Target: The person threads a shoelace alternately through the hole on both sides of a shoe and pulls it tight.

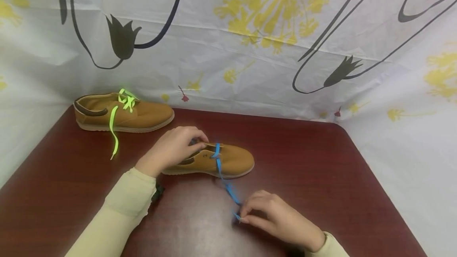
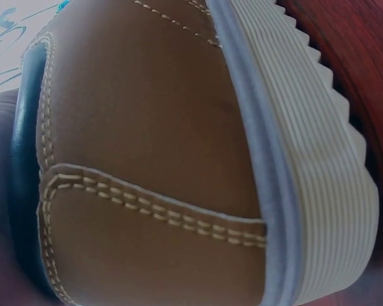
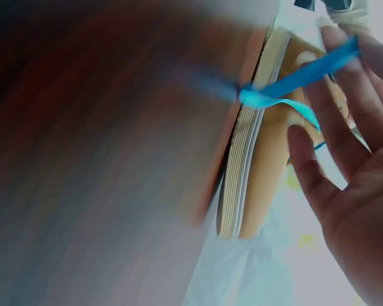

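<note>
A tan shoe with a pale ribbed sole lies on the table, toe to the right. My left hand reaches over its opening and grips the far edge near the eyelets, fingers curled there. The heel side of this shoe fills the left wrist view, stitching and sole close up. A blue shoelace runs from the eyelets toward my right hand, which pinches it near its end, low over the table. In the right wrist view the lace stretches from the fingers, the other fingers spread.
A second tan shoe with a neon green lace stands at the back left, one lace end hanging onto the dark red table. A white patterned sheet walls the back and sides.
</note>
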`<state>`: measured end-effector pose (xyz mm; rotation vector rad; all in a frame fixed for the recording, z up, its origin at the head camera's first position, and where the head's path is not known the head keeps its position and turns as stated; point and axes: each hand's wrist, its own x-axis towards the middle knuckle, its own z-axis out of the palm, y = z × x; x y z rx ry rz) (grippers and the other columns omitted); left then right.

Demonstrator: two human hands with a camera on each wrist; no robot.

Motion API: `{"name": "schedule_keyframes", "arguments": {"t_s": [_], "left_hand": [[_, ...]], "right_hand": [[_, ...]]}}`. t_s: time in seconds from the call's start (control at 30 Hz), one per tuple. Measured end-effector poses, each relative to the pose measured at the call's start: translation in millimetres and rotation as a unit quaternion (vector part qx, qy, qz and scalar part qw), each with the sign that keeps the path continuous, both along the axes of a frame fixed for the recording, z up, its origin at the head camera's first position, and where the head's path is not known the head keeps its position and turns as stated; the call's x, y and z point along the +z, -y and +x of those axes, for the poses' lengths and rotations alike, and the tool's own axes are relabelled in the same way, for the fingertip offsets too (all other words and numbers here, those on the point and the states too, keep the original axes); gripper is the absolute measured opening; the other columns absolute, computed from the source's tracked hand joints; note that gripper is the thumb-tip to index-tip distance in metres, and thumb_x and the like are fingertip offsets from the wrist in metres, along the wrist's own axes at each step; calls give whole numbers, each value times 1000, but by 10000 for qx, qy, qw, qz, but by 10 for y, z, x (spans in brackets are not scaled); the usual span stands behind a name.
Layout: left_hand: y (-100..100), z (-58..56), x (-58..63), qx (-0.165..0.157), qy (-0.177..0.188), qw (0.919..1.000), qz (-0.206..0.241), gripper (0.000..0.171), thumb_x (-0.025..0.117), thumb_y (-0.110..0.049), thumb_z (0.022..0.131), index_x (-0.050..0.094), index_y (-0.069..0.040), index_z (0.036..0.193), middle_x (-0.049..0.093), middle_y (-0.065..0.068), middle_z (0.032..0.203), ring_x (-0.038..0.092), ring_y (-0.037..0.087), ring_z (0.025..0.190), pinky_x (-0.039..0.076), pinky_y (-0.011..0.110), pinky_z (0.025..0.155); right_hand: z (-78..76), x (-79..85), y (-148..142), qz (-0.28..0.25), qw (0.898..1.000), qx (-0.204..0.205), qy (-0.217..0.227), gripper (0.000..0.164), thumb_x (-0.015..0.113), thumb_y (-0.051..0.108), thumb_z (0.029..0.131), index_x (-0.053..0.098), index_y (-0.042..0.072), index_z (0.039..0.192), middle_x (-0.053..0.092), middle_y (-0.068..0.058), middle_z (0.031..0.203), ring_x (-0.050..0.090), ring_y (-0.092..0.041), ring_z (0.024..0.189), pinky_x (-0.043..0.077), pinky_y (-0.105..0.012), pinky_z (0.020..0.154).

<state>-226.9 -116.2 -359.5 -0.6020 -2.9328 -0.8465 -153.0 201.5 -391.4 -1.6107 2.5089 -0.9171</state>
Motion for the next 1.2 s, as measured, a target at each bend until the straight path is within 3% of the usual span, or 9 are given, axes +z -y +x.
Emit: {"name": "schedule_keyframes", "arguments": {"t_s": [0.2, 0.33, 0.7, 0.93, 1.2], "left_hand": [[-1, 5, -3, -5, 13, 10000, 3, 14, 69, -29, 97, 76, -23, 108, 73, -8, 104, 69, 11, 94, 56, 37, 81], [-7, 9, 5, -18, -3, 10000, 0, 15, 69, -29, 97, 76, -23, 108, 73, -8, 103, 69, 11, 94, 56, 38, 82], [-12, 6, 11, 3, -20, 10000, -6, 14, 70, -29, 96, 76, -23, 107, 73, -8, 103, 69, 10, 93, 56, 37, 82], [-25, 11, -11, 8, -119, 9998, -159, 13, 70, -30, 96, 76, -24, 106, 73, -9, 103, 69, 11, 93, 56, 36, 80], [-16, 10, -3, -107, -347, 9991, -209, 14, 71, -29, 96, 78, -24, 107, 75, -9, 103, 69, 12, 96, 56, 35, 82]], "right_hand": [[-39, 33, 148, -591, 9944, 311, 817, 23, 62, 8, 100, 68, 15, 121, 73, 9, 96, 67, 3, 92, 55, -17, 80], [-75, 63, 240, -866, 9895, 568, 1004, 25, 59, 1, 100, 72, 12, 119, 73, 1, 97, 67, 0, 88, 56, -16, 75], [-219, 253, 487, -1080, 9902, 744, 489, 31, 63, -4, 93, 74, 14, 116, 77, -1, 104, 69, -2, 90, 55, -16, 78], [-349, 351, 610, -1210, 9918, 357, 197, 22, 73, 0, 90, 77, 12, 107, 79, 0, 100, 73, -4, 85, 56, -15, 70], [-549, 417, 749, -1952, 9806, -204, 26, 17, 79, -1, 83, 79, 9, 98, 80, -4, 90, 74, -5, 77, 55, -16, 64]]}}
